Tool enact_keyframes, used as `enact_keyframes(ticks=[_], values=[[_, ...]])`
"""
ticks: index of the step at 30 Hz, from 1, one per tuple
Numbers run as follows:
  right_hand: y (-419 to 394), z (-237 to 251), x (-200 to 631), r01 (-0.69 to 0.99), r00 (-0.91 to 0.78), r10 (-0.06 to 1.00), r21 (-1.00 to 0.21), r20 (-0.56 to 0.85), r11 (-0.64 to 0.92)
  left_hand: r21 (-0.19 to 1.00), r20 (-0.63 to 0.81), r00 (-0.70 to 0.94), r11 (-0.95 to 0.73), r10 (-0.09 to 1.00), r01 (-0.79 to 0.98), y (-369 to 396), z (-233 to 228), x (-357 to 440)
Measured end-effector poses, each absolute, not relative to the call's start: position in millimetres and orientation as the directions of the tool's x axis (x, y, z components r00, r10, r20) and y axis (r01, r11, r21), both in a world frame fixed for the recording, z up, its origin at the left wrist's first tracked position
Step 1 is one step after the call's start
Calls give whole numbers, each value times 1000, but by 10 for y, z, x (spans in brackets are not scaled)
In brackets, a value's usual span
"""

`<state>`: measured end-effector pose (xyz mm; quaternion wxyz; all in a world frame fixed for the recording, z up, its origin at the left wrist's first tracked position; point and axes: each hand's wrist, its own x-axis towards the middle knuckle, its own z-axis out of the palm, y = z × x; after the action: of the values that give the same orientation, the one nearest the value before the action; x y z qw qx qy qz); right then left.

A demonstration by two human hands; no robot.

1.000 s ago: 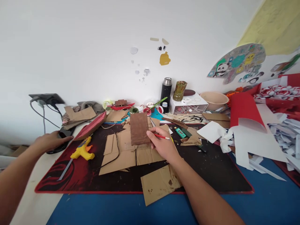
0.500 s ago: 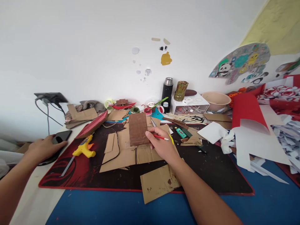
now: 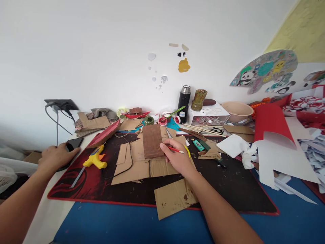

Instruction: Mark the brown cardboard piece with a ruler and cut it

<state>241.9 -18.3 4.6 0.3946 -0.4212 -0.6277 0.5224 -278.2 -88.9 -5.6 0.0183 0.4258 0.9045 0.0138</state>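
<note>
My right hand [image 3: 176, 156] is closed on a brown-painted cardboard rectangle [image 3: 152, 142], gripping it by its lower right edge. A slim red pencil [image 3: 175, 149] with a pale end is tucked in the same hand. Under the rectangle lie larger pieces of plain cardboard [image 3: 132, 171]. At the left, my left hand [image 3: 54, 156] wraps over a black smartphone [image 3: 75, 143] near the table edge, thumb across it; part of the phone is covered. Nearby, a yellow glue gun [image 3: 95, 161] with a glue stick in it lies on the dark mat [image 3: 101, 195].
A red-sided cardboard boat shape [image 3: 105, 134] lies left of the middle. Paint pots [image 3: 149, 120], a black flask [image 3: 184, 101] and a white box [image 3: 208, 115] stand along the wall. A stained cardboard piece [image 3: 175, 198] lies in front. Red and white paper [image 3: 274, 125] is at right.
The whole view has shifted slightly, with things sitting a little further right. Both hands keep their holds on the cardboard rectangle, pencil and smartphone.
</note>
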Motion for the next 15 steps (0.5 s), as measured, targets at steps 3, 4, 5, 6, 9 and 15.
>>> enact_keyframes(ticks=[3,4,5,6,9,15], values=[[-201,50,2413,136,-343,938,-985,55,108,4,-15,-726,726,688,688,-885,-58,-2662],[-203,51,2413,141,-346,937,-984,57,112,1,-17,-732,732,681,681,-880,-64,-2629],[-203,52,2413,144,-347,936,-983,59,115,2,-17,-735,735,678,678,-871,-72,-2601],[-201,52,2414,146,-346,936,-982,60,117,5,-17,-736,736,677,677,-860,-78,-2582],[-191,50,2421,150,-342,938,-982,58,115,34,-24,-722,722,692,691,-832,-68,-2576],[-197,41,2422,160,-340,937,-978,74,135,157,6,-644,635,765,756,-1162,134,-2714]])
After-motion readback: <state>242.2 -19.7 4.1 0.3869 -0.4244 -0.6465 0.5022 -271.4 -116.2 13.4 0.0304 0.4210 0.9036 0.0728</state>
